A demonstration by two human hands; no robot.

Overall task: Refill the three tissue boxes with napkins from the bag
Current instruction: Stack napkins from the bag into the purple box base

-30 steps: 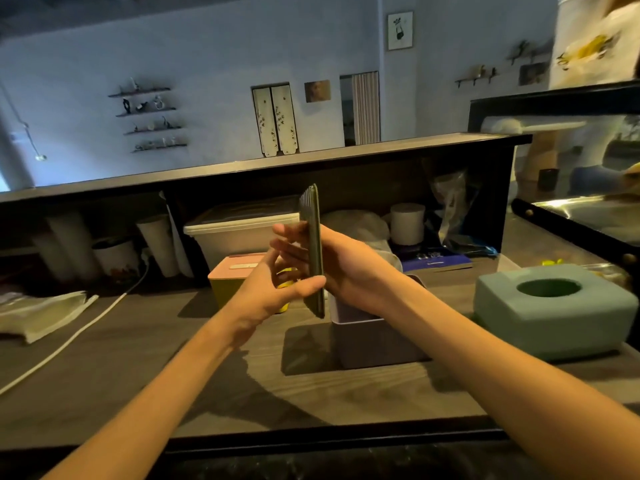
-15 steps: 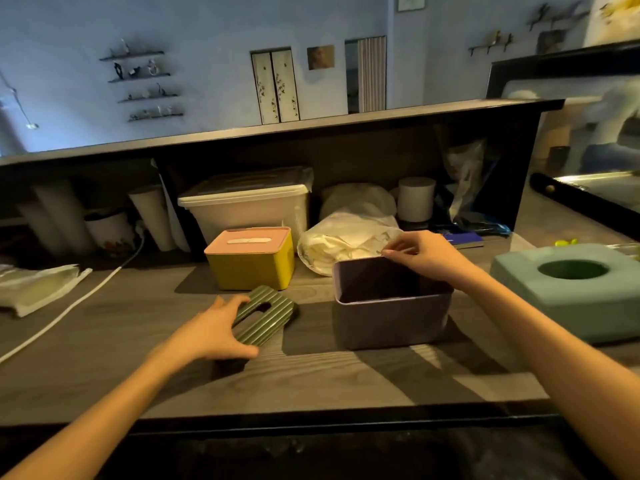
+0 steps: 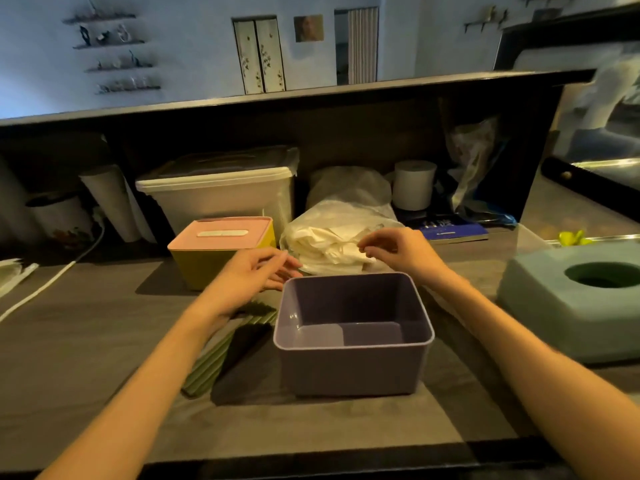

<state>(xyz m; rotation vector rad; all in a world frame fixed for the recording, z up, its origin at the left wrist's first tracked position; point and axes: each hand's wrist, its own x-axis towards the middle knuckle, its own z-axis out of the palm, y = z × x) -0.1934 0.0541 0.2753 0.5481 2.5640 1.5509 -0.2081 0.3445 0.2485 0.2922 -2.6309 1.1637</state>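
on the wooden counter (image 3: 104,358) right in front sits the purple tissue box (image 3: 353,355), lid off and nothing inside it that i can see. its green ribbed lid (image 3: 221,355) lies flat just to the left, partly under the left forearm. behind the purple box is the clear plastic bag (image 3: 343,237) stuffed with white napkins, and both hands are up at it. the left hand (image 3: 249,278) hovers near the bag's left edge with fingers loosely spread and nothing in them. the right hand (image 3: 398,251) is at the top of the bag with thumb and fingers curled close together, looks like it's pinching the plastic or a napkin but it's kinda blurry so can't say for sure. the yellow box with the pink lid (image 3: 221,251) is behind and to the left, lid on, and the pale green box with the round hole (image 3: 581,299) sits off to the right.
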